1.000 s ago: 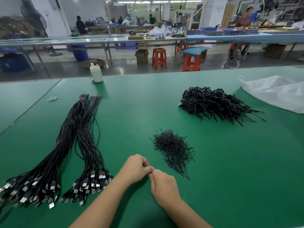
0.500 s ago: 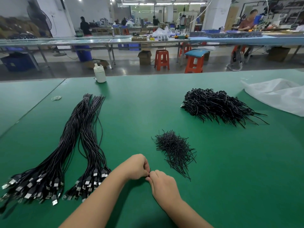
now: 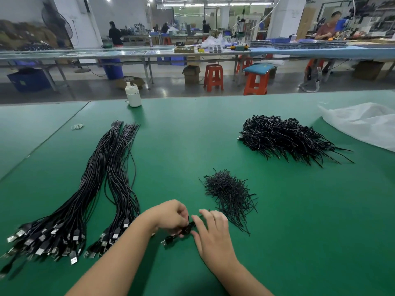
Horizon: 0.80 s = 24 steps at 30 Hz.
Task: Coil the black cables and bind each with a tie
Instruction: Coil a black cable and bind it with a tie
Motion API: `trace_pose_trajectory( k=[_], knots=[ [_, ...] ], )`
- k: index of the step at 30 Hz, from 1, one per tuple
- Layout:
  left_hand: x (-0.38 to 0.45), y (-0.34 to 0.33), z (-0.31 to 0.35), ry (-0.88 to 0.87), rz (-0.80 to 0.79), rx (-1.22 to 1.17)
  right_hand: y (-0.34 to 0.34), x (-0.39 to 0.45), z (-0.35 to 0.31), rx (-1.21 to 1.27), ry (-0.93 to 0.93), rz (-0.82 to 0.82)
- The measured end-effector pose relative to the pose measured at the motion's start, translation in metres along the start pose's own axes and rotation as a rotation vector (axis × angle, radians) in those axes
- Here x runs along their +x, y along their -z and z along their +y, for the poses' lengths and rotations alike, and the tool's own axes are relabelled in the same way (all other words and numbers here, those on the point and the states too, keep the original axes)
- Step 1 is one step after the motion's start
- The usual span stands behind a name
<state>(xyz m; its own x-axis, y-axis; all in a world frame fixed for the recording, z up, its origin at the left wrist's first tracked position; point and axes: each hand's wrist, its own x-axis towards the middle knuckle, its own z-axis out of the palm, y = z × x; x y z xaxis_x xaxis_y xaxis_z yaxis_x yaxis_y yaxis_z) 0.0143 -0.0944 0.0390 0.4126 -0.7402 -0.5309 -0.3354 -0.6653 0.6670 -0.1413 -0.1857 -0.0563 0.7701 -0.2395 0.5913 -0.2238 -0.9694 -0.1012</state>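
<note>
A small coiled black cable lies between my hands near the front of the green table, its plug end sticking out to the lower left. My left hand grips the coil with curled fingers. My right hand touches its right side, fingers spread and fairly straight; whether it pinches a tie is hidden. Two long bundles of straight black USB cables lie to the left. A small heap of black ties sits just right of my hands. A larger pile of bound coils lies at the back right.
A white bottle stands at the table's far edge. A clear plastic bag lies at the far right, and a rubber band at the far left. Beyond the table are orange stools, workbenches and people.
My hands have drawn slightly apart, and the coiled cable with its plug now shows between them. The right hand's fingers have spread open from a curled pinch.
</note>
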Motion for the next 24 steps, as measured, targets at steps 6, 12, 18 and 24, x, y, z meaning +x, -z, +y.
trace_pose_trajectory(
  k=[6, 12, 18, 24],
  knots=[
    [-0.005, -0.007, -0.013, 0.020, -0.164, -0.524, 0.013, 0.003, 0.001, 0.297, -0.036, -0.003],
    [-0.003, -0.014, -0.024, -0.023, -0.139, -0.502, 0.016, 0.002, -0.001, 0.376, -0.054, -0.069],
    [-0.004, -0.020, -0.020, -0.141, 0.036, -0.323, 0.019, 0.004, 0.002, 0.503, -0.206, -0.165],
    [-0.009, -0.016, -0.013, -0.233, 0.155, -0.333, 0.041, 0.036, 0.012, 0.731, -0.494, -0.214]
  ],
)
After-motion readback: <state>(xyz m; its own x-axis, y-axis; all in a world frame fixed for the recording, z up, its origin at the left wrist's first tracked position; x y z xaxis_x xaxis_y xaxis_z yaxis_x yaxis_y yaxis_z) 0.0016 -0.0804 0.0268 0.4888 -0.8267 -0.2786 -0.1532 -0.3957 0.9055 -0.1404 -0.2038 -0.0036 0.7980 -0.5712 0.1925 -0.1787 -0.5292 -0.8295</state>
